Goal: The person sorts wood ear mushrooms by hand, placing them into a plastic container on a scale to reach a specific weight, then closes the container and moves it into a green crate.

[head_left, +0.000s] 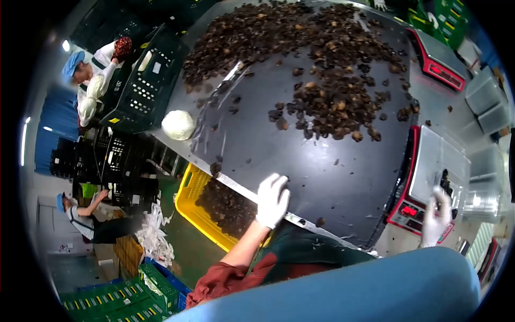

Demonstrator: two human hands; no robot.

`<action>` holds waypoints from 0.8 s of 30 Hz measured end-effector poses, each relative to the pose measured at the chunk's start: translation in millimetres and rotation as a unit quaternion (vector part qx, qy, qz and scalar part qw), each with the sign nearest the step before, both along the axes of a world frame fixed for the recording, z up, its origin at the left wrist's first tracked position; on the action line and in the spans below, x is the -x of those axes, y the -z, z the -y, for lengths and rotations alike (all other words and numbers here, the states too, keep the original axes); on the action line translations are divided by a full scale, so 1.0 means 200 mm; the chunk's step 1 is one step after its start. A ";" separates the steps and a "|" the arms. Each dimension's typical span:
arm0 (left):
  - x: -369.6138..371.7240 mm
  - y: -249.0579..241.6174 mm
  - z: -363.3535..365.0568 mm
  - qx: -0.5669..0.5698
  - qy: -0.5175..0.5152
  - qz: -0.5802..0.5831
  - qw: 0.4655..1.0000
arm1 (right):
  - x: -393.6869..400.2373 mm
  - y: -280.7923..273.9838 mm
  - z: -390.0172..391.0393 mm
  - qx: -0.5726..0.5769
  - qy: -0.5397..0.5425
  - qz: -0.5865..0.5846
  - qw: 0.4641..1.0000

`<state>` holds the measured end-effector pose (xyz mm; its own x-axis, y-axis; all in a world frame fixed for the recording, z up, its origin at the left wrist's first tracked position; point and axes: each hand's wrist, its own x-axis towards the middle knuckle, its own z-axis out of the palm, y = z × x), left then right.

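Observation:
My left hand (273, 199), in a white glove, rests with fingers stretched out on the near edge of the dark tabletop (311, 177). Nothing shows in it. On the right, my gloved right hand (437, 220) is over the near end of a red-framed scale (432, 161), its thumb and finger apart. Just beyond its fingertips, a few dark, mushroom-like pieces (445, 182) are on the scale. A heap of similar brown mushroom-like pieces (332, 104) spreads over the table's middle and far side.
A yellow crate (189, 198) holding dark pieces stands below the table's left edge. A white bundle (178, 125) sits at the left corner beside a dark green crate (147, 80). A second scale (437, 56) and clear tubs (485, 99) are right. Two co-workers (88, 75) are left.

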<state>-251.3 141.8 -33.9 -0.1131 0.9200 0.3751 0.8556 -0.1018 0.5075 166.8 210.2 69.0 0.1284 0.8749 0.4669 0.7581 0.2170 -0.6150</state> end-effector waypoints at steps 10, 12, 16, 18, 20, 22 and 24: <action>0.96 0.21 -0.07 0.032 -0.214 -0.139 0.966 | 0.74 0.36 0.29 0.438 -0.341 0.118 0.823; 1.06 0.27 -0.05 0.041 -0.183 -0.114 0.976 | 0.86 0.52 0.29 0.354 -0.407 0.052 0.840; 1.10 0.27 -0.01 0.018 -0.208 -0.058 0.976 | 1.35 0.62 0.27 0.349 -0.480 0.016 0.805; 1.16 0.26 0.02 0.043 -0.232 -0.009 0.972 | 1.57 0.61 0.24 0.416 -0.569 -0.037 0.708; 1.22 0.23 0.05 0.039 -0.252 0.102 0.962 | 1.68 0.43 0.21 0.391 -0.623 -0.147 0.662; 1.27 0.17 0.09 0.033 -0.274 0.209 0.938 | 1.69 0.42 0.14 0.244 -0.611 -0.100 0.747; 1.26 0.11 0.12 0.034 -0.285 0.414 0.864 | 1.63 0.37 -0.02 0.152 -0.504 -0.079 0.847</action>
<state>-504.1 117.5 -56.0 -0.7595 0.6421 -0.1039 0.0973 0.2701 0.9579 -159.4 213.5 -4.1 -0.7148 0.6543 0.2467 0.1855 0.5176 -0.8353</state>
